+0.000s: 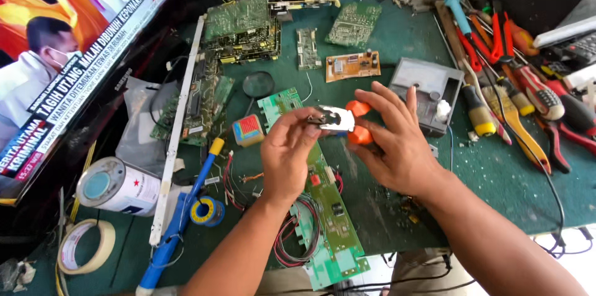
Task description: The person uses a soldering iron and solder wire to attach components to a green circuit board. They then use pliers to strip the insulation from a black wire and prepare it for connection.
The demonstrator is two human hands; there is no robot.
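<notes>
Hands meet above the bench [496, 172]: left hand [288, 147] pinches the metal head of orange-handled pliers [340, 121], right hand [394, 141] grips the handles, and a slip could drop them onto the long green circuit board [323, 209] below.

A flat television screen [74, 41] leaned at the far left of the counter [496, 172], lit in orange, red and white with banner strips. Below it lay a white tin [118, 187] with a dark label and red star. A small red-and-blue box [248, 130] sat mid-counter.
</notes>
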